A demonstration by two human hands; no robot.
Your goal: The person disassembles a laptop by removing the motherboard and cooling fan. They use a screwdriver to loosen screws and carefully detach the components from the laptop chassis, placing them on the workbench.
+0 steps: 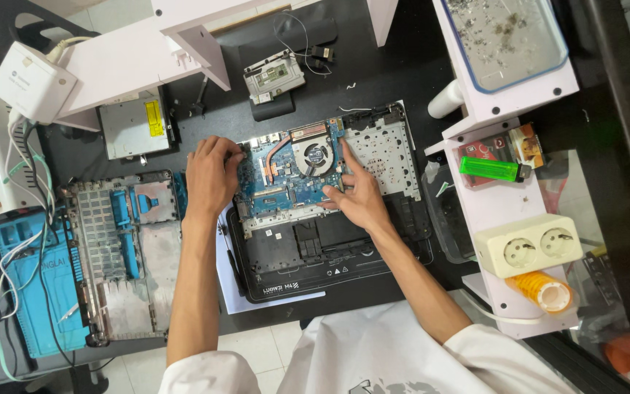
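An opened laptop (329,219) is seen lying on the black workbench (395,73), its base cover removed and the blue motherboard (286,182) exposed, with a round cooling fan (313,155) set near the top edge. The left hand (211,175) is pressed down at the left edge of the motherboard, fingers curled together and bent over the board's upper left corner; whether anything small is pinched beneath them cannot be told. The right hand (359,193) is laid on the right side of the board, fingers spread apart, the index finger stretched up beside the fan and the thumb pointed left across the board. Nothing is gripped by it.

The removed bottom cover (129,255) is found left of the laptop, just beside the left forearm, partly on a blue mat (30,292). An optical drive (134,124) is placed above that cover. A small touchpad board (274,76) is seen above the laptop. On the white shelf (490,204) to the right, a green lighter (490,168), a cream double socket (528,245) and an orange tape roll (548,290) are kept.
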